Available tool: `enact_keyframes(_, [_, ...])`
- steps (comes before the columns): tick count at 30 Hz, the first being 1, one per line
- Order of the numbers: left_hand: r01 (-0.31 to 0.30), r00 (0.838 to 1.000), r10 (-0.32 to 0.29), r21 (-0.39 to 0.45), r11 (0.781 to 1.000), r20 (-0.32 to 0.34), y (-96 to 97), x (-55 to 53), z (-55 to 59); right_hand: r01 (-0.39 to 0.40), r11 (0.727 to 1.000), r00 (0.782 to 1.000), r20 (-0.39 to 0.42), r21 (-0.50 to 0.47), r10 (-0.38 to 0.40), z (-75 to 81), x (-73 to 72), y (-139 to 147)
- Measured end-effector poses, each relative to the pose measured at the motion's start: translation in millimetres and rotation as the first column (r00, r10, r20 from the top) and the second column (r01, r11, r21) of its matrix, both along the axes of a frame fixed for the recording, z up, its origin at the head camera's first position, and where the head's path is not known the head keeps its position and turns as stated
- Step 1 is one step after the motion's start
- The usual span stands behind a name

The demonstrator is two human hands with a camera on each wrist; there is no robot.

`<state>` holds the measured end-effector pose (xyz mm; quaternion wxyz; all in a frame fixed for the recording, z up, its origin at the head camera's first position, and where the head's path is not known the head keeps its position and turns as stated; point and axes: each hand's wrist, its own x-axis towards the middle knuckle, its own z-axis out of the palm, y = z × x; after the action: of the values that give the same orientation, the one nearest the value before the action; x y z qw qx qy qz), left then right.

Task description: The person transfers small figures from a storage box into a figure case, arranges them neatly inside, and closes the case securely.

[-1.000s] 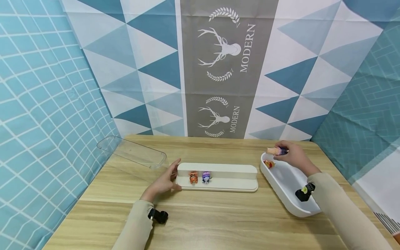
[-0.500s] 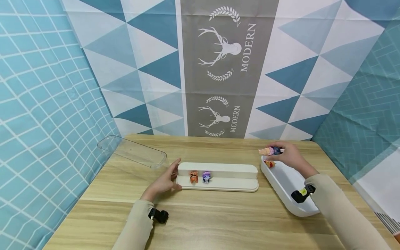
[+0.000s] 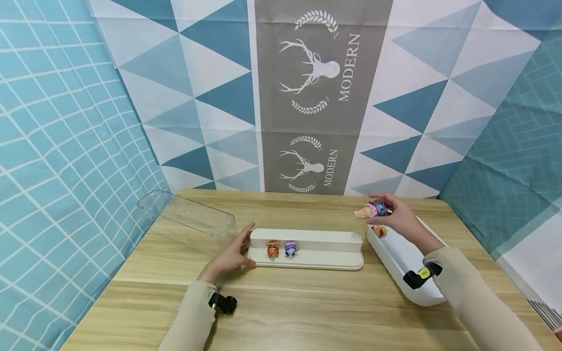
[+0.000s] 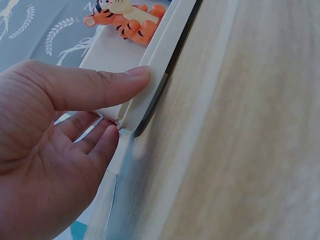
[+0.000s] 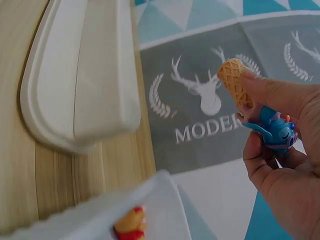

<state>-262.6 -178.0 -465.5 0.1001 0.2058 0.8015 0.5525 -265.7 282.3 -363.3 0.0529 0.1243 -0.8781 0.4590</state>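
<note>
My left hand [image 3: 229, 254] grips the left end of a cream stepped display stand [image 3: 325, 259]. In the left wrist view its thumb lies on the front edge, with the fingers curled at the end. An orange tiger figurine [image 3: 272, 249] and a purple-and-white figurine [image 3: 290, 249] stand on the lower step. Above the far end of a white tub [image 3: 397, 275], my right hand [image 3: 403, 218] pinches a figurine [image 3: 368, 210] with a blue creature and a waffle ice-cream cone [image 5: 232, 82]. The cone points left. A yellow-and-red bear figurine [image 3: 379, 231] lies in the tub.
A clear plastic cover [image 3: 193, 217] lies at the back left, just beyond my left hand. Fabric hangings [image 3: 303, 97] rise behind and beside the wooden table [image 3: 298, 312]. The tub sits close to the stand's right end.
My right hand has moved left with the cone figurine, from over the tub to beyond its far left rim. The left hand and the stand have stayed in place.
</note>
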Motion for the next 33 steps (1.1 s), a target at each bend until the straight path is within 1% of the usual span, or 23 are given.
enact_keyframes(3, [-0.003,1.000,0.003,-0.001,1.000,0.000,-0.2,-0.6,-0.7,-0.014,0.995,1.000,0.021,-0.095,0.016,3.7,2.8,-7.4])
enact_keyframes(7, [-0.001,1.000,0.001,0.001,1.000,0.005,-0.3,-1.5,-1.0,-0.042,0.976,0.998,0.032,-0.213,0.050,7.9,6.5,-16.2])
enact_keyframes(11, [-0.002,1.000,0.002,0.004,1.000,0.006,0.1,-1.4,0.2,-0.084,0.957,0.996,0.017,-0.277,0.092,10.3,9.1,-23.1])
enact_keyframes(15, [-0.004,1.000,0.003,0.006,1.000,0.007,0.4,-0.8,1.3,-0.115,0.949,0.992,0.017,-0.292,0.126,12.4,11.6,-29.0])
enact_keyframes(20, [0.003,1.000,-0.003,0.013,1.000,0.010,0.1,-0.7,1.1,-0.127,0.947,0.989,0.040,-0.295,0.145,15.3,16.9,-36.5])
enact_keyframes(24, [0.005,1.000,-0.005,0.014,1.000,0.010,-0.4,-0.7,0.8,-0.148,0.941,0.986,0.026,-0.305,0.164,16.5,18.8,-40.6])
enact_keyframes(28, [0.004,1.000,-0.004,0.015,1.000,0.016,-0.5,-0.4,0.9,-0.169,0.942,0.984,0.009,-0.291,0.180,16.0,19.7,-44.9])
enact_keyframes(33, [0.009,1.000,-0.009,0.023,1.000,0.026,-0.8,-0.9,0.2,-0.195,0.945,0.979,0.013,-0.263,0.206,13.8,19.8,-51.4])
